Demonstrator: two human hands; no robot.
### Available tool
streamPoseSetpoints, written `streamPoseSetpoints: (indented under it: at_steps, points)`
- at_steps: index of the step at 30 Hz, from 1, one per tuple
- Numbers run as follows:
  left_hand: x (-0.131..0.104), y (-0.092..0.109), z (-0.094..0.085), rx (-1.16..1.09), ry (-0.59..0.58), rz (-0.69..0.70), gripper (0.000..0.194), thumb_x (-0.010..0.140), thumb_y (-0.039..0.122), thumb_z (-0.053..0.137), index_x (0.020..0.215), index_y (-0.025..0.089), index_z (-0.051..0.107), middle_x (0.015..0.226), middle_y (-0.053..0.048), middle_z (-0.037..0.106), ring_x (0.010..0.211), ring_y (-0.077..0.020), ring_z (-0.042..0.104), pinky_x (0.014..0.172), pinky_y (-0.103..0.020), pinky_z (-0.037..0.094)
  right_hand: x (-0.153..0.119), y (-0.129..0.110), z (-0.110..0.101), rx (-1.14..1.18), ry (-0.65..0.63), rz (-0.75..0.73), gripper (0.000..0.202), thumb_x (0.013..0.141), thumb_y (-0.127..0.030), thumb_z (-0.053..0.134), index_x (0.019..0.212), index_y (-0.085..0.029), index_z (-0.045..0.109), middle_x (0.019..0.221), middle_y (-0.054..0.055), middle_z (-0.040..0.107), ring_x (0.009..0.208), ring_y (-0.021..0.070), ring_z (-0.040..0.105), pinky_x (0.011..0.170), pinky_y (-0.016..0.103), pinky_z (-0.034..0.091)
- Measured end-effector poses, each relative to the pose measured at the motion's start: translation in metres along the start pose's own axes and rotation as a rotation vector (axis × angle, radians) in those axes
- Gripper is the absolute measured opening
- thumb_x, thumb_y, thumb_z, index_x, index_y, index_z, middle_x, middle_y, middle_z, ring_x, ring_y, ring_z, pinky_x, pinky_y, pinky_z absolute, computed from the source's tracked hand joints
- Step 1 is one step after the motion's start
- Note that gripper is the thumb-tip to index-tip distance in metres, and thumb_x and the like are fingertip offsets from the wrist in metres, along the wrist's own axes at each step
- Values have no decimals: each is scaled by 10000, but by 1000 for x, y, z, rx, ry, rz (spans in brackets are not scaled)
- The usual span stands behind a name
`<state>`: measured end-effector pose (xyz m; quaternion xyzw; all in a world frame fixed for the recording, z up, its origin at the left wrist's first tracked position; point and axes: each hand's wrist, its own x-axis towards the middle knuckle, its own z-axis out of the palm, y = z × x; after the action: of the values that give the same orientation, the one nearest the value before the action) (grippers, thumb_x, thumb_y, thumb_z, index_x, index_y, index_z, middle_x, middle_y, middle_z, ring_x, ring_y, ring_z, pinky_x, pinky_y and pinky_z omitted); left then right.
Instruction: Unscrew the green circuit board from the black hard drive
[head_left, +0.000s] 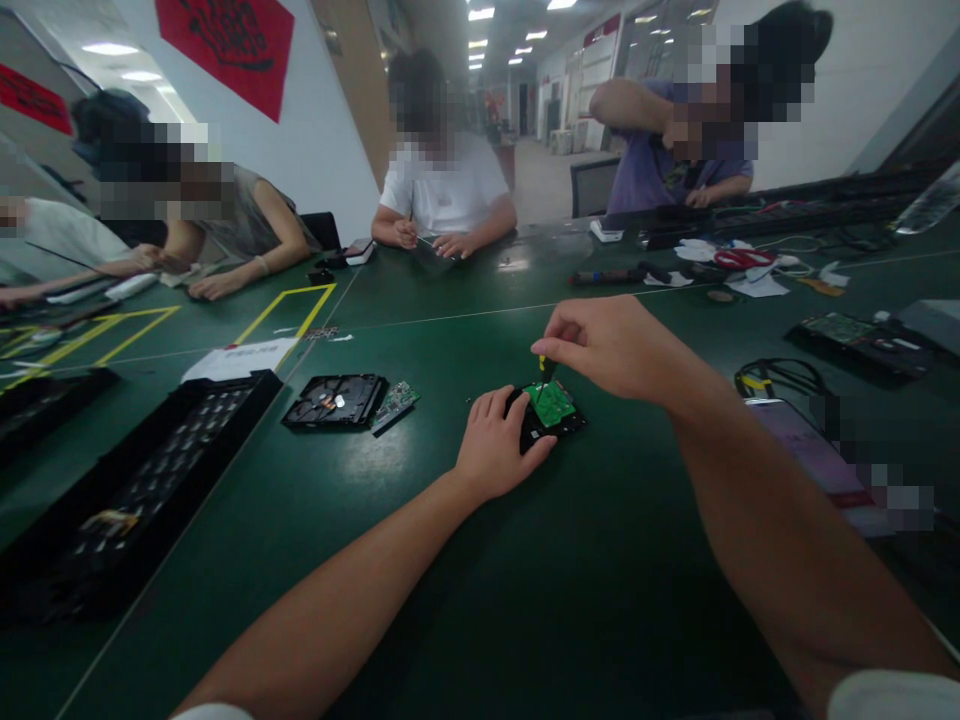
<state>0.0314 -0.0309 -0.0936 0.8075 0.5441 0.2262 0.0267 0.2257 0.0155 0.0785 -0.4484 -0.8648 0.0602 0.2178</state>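
Observation:
A black device with a green circuit board (pixel 553 403) lies on the green table in front of me. My left hand (pixel 495 445) rests on the device's left side, fingers apart and curved over its edge. Above the board, my right hand (pixel 611 345) pinches a small yellow and black screwdriver (pixel 548 370), its shaft pointing down at the board. Further left lies a black hard drive (pixel 335 401), with a loose circuit board (pixel 396 403) beside it.
Long black trays (pixel 142 490) lie on the left. A phone (pixel 810 450), a coiled black cable (pixel 780 378) and another drive (pixel 859 340) are on the right. Several people sit across the green table (pixel 420 330). Tools and scraps lie at the back right.

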Motion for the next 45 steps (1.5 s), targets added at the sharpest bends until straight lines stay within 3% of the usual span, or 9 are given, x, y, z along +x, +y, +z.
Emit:
streamPoseSetpoints:
  at_steps: [5, 14, 21, 26, 29, 36, 45]
  points:
    - [0, -1, 1, 3, -5, 4, 742, 969, 679, 578, 1517, 180, 531, 1553, -183, 507, 1445, -389, 454, 1221, -571, 372, 1, 1, 1, -30, -6, -79, 232, 969, -197, 602, 1079, -174, 805, 1055, 80, 806, 866, 210, 713, 812, 320, 472]
    - [0, -1, 2, -5, 4, 3, 714, 966, 679, 582, 1504, 212, 533, 1564, -168, 504, 1456, -392, 451, 1219, -595, 369, 1, 0, 0, -12, 5, -101, 201, 985, -275, 633, 989, -213, 824, 987, 55, 809, 910, 218, 717, 824, 315, 469]
    - [0, 0, 1, -5, 2, -2, 731, 969, 678, 578, 1513, 193, 528, 1567, -180, 499, 1455, -394, 450, 1218, -588, 371, 1, -1, -1, 3, 17, 52, 246, 931, -421, 745, 864, -185, 762, 841, 57, 799, 783, 215, 717, 712, 310, 459]
    - [1, 0, 1, -7, 5, 4, 724, 968, 673, 583, 1508, 194, 533, 1560, -180, 505, 1452, -388, 454, 1216, -579, 376, 0, 0, 0, 24, 17, -2, 126, 941, -278, 686, 938, -184, 770, 873, 49, 799, 813, 212, 726, 751, 310, 465]
    - [1, 0, 0, -4, -2, 3, 731, 968, 677, 581, 1510, 189, 529, 1556, -185, 508, 1455, -391, 450, 1215, -582, 378, -1, 0, 0, 28, 12, -21, 156, 935, -223, 639, 966, -193, 789, 867, 41, 796, 820, 211, 723, 772, 313, 468]
    - [1, 0, 0, 6, 2, 3, 730, 968, 677, 585, 1509, 190, 533, 1558, -179, 508, 1444, -388, 459, 1223, -574, 369, 1, 0, 0, 32, 4, -73, 202, 964, -266, 625, 948, -193, 813, 915, 53, 798, 803, 193, 706, 775, 308, 459]
    - [1, -1, 1, 15, 3, 10, 741, 974, 685, 566, 1512, 178, 530, 1547, -185, 513, 1437, -386, 465, 1223, -562, 375, 1, 2, 1, 35, 1, -4, 164, 915, -241, 668, 1026, -161, 758, 880, 61, 780, 818, 217, 707, 772, 319, 460]
